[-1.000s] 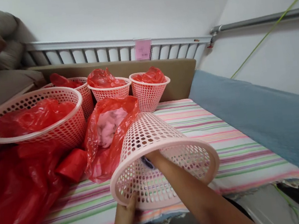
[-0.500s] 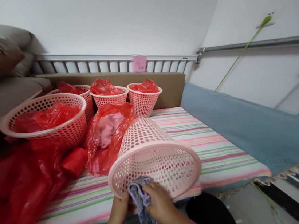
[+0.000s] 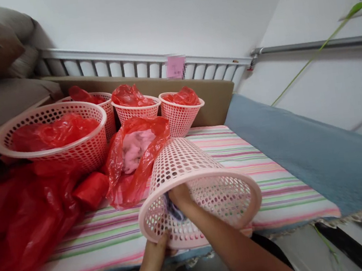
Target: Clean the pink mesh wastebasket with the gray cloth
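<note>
A pale pink perforated plastic basket (image 3: 184, 161) lies on its side on the striped cloth (image 3: 274, 185), its mouth facing me. My left hand (image 3: 158, 247) grips the lower left of its rim, thumb on the inside edge. Reaching in through the mouth, my right hand (image 3: 180, 198) holds a grey-purple cloth (image 3: 174, 209) against the inner left wall. Its fingertips are partly hidden by the hand itself. Just left of the basket sits an open red plastic bag (image 3: 117, 184) with a pink fluffy thing (image 3: 134, 150) inside.
Several upright pink baskets lined with red bags stand behind, including a large one (image 3: 52, 148) at left and one (image 3: 181, 113) at the back. Loose red plastic (image 3: 28, 218) and a red roll (image 3: 93, 190) lie at left. A radiator (image 3: 119, 70) runs along the wall.
My right hand has moved the cloth from the basket's mouth to inside it, against the left wall. My left hand stays at the rim. The view has shifted slightly.
</note>
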A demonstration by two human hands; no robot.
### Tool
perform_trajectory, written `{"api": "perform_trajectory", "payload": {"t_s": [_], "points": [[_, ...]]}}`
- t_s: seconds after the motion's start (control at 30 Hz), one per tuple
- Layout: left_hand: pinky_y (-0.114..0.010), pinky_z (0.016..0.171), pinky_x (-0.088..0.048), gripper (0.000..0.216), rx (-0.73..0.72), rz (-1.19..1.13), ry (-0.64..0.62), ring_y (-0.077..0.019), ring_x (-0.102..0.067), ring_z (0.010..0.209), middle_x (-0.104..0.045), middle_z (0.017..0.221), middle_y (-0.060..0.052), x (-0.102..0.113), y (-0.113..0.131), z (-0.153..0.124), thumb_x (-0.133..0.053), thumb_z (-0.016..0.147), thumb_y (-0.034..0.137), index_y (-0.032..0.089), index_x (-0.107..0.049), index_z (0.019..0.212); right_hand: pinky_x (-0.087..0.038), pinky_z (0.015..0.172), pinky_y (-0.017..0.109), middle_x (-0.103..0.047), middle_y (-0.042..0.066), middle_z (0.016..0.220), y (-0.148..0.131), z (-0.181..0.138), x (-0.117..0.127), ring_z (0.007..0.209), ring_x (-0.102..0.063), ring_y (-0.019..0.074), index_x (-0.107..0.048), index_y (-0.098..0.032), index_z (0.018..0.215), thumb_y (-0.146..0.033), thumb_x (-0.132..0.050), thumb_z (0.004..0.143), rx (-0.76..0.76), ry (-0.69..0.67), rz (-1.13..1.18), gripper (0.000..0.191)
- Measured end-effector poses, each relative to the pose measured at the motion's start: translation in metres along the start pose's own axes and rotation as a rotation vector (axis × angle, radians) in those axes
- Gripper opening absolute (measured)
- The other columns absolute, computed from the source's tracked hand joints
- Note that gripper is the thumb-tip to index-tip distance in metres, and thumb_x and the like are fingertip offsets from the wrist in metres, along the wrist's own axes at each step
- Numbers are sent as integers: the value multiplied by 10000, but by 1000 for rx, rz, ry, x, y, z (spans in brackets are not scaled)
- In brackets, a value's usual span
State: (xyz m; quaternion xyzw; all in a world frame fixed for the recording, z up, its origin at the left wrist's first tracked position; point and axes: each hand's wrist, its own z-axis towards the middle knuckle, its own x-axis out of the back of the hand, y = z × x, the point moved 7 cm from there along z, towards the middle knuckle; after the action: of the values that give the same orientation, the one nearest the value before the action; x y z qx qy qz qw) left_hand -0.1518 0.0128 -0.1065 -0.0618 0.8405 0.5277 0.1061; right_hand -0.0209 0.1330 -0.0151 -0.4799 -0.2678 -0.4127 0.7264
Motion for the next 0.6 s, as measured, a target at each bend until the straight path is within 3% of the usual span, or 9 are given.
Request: {"api": "perform_trajectory", "payload": {"t_s": [0.13,0.3,0.37,0.47,0.53,0.6], "points": [[-399,612,-593,627,37,-33,12,-309,-675,881,-692,1039,-134,-3,7,-5,-672,697,368,183,-501,1271,-246,1081,401,-439,61,1395,9,46,-7,1308,-337,217,-439,-237,1321,-251,-428,874,21,39,-5,447],[-462,705,-584,626,115,-96,14,-319,-684,915,-675,1141,-143,-1,11,-3,-671,702,328,176,-484,1279,-300,1044,390,-504,113,1338,16,60,-24,1264,-402,275,-467,-180,1320,-147,-519,783,-7,-130,-116,540],[-482,858,-531,615,18,-47,52,-328,-632,1055,-671,1162,-144,8,22,-1,-680,695,333,160,-510,1260,-333,1015,381,-519,119,1322,19,58,-24,1233,-436,279,-491,-176,1298,-119,-527,756,-25,-154,-126,546],[-448,1083,-333,576,-273,61,143,-293,-463,1272,-601,1287,-116,27,50,-2,-656,714,359,167,-545,1245,-330,1010,378,-484,100,1359,21,55,-19,1247,-416,268,-463,-203,1315,-126,-525,755,-45,-169,-141,569],[-437,1125,-253,545,-378,126,190,-286,-401,1318,-578,1315,-110,36,59,-4,-621,736,382,157,-566,1229,-322,1009,370,-472,90,1370,18,49,-14,1252,-406,261,-450,-218,1318,-130,-537,743,-48,-180,-149,588],[-456,1112,-275,544,-385,164,207,-307,-407,1310,-600,1284,-121,40,58,-5,-605,739,400,140,-581,1217,-350,968,350,-531,99,1301,12,37,-9,1195,-458,259,-495,-212,1267,-113,-550,712,-50,-205,-159,566]]}}
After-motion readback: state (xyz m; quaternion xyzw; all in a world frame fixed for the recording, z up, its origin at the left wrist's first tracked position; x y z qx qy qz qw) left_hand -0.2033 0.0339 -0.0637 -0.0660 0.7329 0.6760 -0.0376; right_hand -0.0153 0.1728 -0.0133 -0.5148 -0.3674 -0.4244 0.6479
